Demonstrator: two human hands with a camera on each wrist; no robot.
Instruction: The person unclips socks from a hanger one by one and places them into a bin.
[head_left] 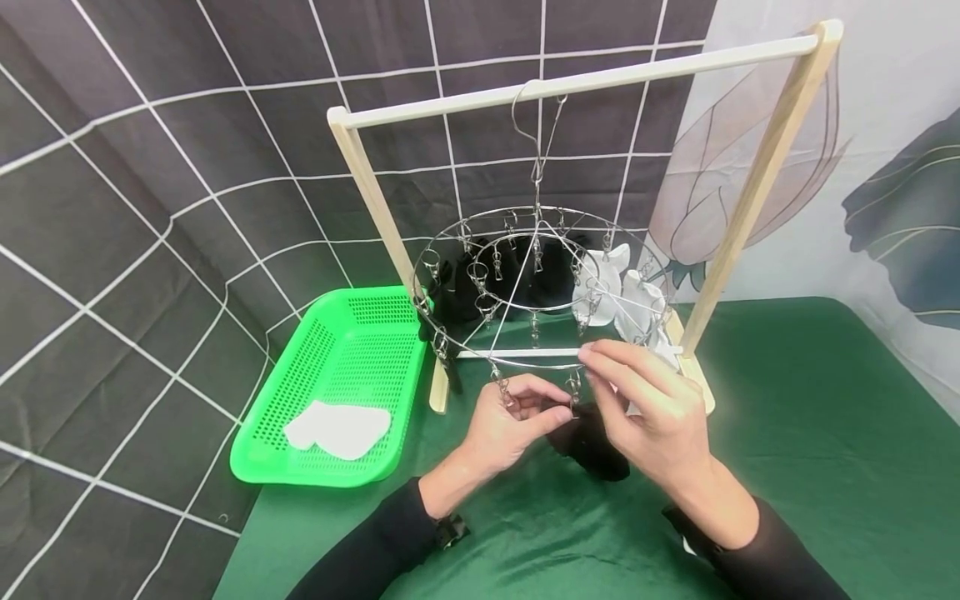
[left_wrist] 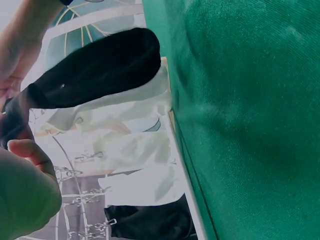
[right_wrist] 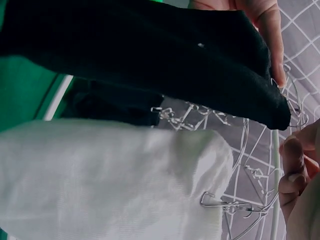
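A round metal clip hanger (head_left: 536,365) hangs in front of me, with several small clips around its rings. My left hand (head_left: 502,423) pinches the cuff of a black sock (head_left: 592,448) between thumb and finger, just below a front clip (head_left: 573,387). The sock dangles over the table; the left wrist view shows its toe (left_wrist: 135,55) stretching away from the hands. My right hand (head_left: 660,412) pinches the hanger's outer ring beside that clip. Whether the clip's jaws have caught the cuff is hidden. A white sock (right_wrist: 115,175) hangs clipped nearby in the right wrist view.
The hanger hooks over the bar (head_left: 600,81) of a wooden stand. Black socks (head_left: 551,271) and white socks (head_left: 600,287) hang at its back and right. On the left, a green basket (head_left: 408,392) holds white socks (head_left: 345,429). Green cloth (head_left: 810,400) covers the table.
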